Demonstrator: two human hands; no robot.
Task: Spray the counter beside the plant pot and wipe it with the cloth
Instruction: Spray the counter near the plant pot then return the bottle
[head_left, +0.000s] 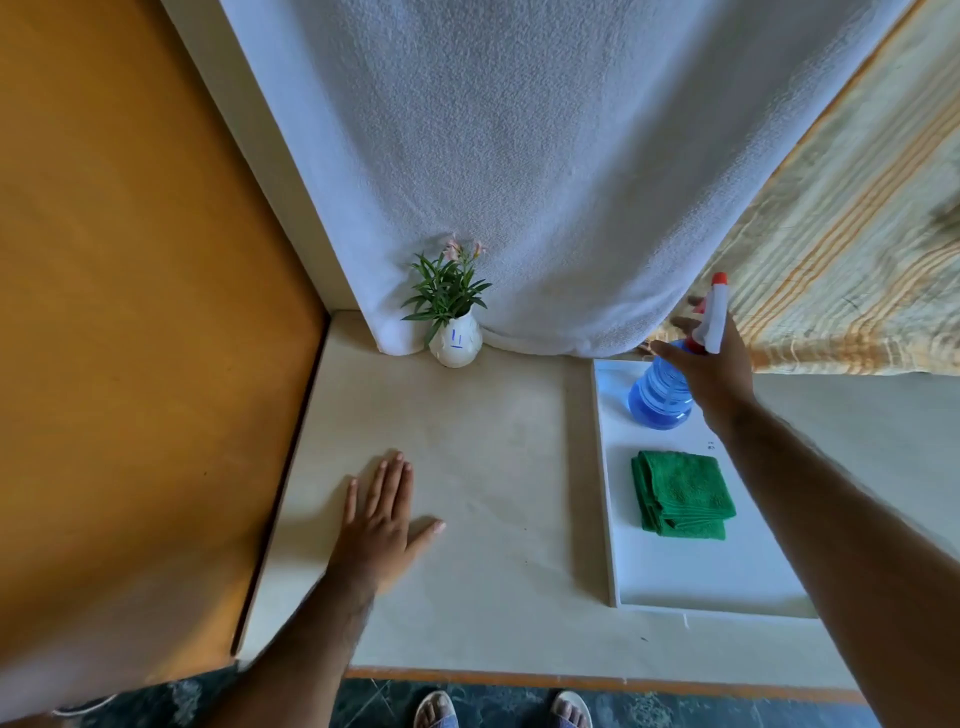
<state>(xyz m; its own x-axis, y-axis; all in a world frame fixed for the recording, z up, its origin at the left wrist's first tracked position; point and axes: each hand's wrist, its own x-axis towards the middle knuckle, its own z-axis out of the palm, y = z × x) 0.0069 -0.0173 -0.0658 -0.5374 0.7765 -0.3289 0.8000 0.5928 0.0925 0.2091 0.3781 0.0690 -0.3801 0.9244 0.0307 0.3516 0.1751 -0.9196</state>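
Observation:
A blue spray bottle (658, 395) with a white and red head stands at the far end of a white tray (691, 577). My right hand (711, 366) is wrapped around its neck. A folded green cloth (680, 493) lies in the middle of the same tray. A small white plant pot (456, 345) with green leaves and pink flowers stands at the back of the cream counter (483, 441). My left hand (382, 512) rests flat on the counter, fingers spread, in front of the pot and to its left.
A white towel (519, 156) hangs behind the pot down to the counter. An orange panel (130, 312) walls off the left side. A striped curtain (857, 249) hangs at the right. The counter's front edge (571, 675) runs along the bottom, with my sandalled feet below.

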